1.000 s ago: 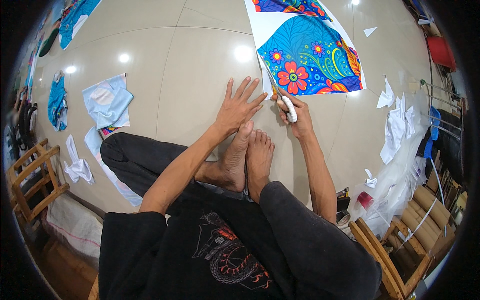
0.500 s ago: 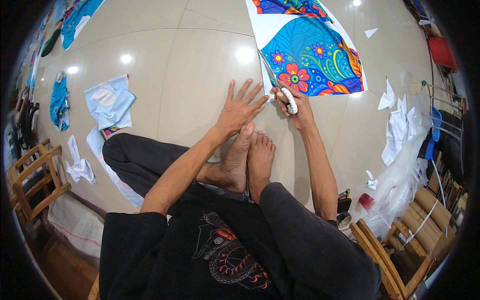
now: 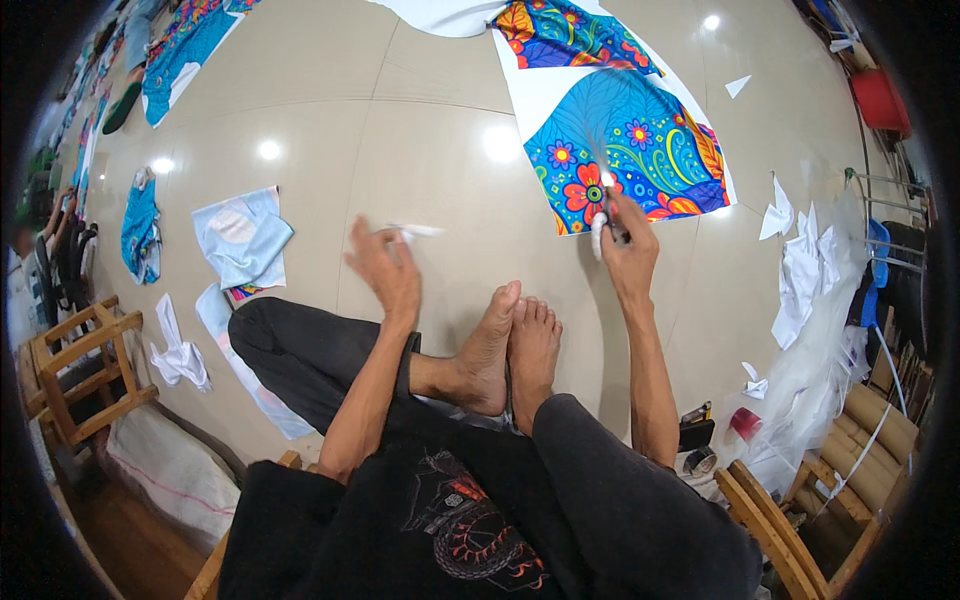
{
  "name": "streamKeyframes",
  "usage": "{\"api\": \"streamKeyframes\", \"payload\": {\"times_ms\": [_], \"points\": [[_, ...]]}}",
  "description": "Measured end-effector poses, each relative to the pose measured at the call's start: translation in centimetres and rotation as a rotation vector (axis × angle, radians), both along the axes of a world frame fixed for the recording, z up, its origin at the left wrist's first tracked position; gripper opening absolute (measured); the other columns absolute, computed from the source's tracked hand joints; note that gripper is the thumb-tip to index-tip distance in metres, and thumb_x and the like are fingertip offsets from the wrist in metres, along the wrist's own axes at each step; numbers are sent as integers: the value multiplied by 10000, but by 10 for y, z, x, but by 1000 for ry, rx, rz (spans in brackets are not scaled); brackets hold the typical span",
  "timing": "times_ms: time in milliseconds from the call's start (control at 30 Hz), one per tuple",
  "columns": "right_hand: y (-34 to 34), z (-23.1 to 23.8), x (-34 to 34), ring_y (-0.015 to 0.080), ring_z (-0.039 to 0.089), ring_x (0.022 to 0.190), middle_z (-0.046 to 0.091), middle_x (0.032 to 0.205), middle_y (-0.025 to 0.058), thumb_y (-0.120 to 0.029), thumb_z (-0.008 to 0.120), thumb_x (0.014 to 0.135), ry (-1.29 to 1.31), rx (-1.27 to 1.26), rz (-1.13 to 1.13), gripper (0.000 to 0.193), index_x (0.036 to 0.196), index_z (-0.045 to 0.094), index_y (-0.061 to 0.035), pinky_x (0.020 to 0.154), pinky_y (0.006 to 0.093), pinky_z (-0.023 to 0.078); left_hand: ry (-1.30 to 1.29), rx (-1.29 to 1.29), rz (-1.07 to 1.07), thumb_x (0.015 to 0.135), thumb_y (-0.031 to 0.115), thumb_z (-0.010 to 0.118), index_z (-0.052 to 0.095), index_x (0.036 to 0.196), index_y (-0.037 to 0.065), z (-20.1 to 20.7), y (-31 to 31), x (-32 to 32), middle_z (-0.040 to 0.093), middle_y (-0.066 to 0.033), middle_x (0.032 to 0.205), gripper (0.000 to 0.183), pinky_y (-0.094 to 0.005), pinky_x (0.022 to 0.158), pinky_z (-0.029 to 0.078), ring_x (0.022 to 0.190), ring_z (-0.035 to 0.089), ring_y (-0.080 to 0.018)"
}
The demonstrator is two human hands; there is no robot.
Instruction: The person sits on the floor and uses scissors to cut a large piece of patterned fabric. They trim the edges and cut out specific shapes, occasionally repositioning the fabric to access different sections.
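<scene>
My right hand (image 3: pixel 630 250) grips scissors (image 3: pixel 598 236) with white-wrapped handles. Their blurred blades point away from me over a brightly printed blue floral fabric piece (image 3: pixel 640 140) lying on the floor. Its left lower edge shows no white margin, while white still borders the right side. My left hand (image 3: pixel 388 275) is off the fabric, to the left of my feet, its fingers curled and smeared by motion. A thin white strip (image 3: pixel 422 231), apparently a fabric offcut, shows at its thumb and fingertips.
Pale blue folded fabric (image 3: pixel 243 240) and white scraps (image 3: pixel 180 350) lie left. More white scraps (image 3: pixel 800 270) and clear plastic sheeting (image 3: pixel 830 330) lie right. Wooden frames stand at left (image 3: pixel 90 370) and lower right (image 3: pixel 780 530). Another person's foot (image 3: pixel 122 108) shows far left.
My left hand has moved left, away from the fabric edge, with a white strip at its fingers. The scissors have shifted right over the print, and the white margin at the fabric's left edge is gone.
</scene>
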State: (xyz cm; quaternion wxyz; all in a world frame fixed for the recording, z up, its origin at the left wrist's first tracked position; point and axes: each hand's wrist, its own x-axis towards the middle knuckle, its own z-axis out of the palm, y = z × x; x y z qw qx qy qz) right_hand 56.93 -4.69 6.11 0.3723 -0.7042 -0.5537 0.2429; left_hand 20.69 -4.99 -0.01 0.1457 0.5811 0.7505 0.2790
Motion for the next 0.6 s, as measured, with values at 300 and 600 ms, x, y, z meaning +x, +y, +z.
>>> {"api": "streamKeyframes", "payload": {"times_ms": [300, 600], "points": [[-47, -27, 47, 390, 661, 1250, 647, 1387, 209, -39, 707, 904, -366, 67, -257, 734, 1595, 466, -93, 1006, 454, 551, -206, 125, 134, 1111, 276, 505, 353, 1580, -26, 20, 5, -9, 216, -220, 1738, 577, -646, 1288, 8, 1636, 106, -401], [-177, 4, 46, 230, 694, 1057, 665, 1320, 162, 52, 653, 939, 146, -105, -394, 609, 1535, 561, -32, 926, 328, 550, -241, 105, -313, 1092, 133, 510, 523, 1473, -20, 39, -15, 36, 385, -235, 1659, 411, -548, 1284, 228, 1578, 286, -424]]}}
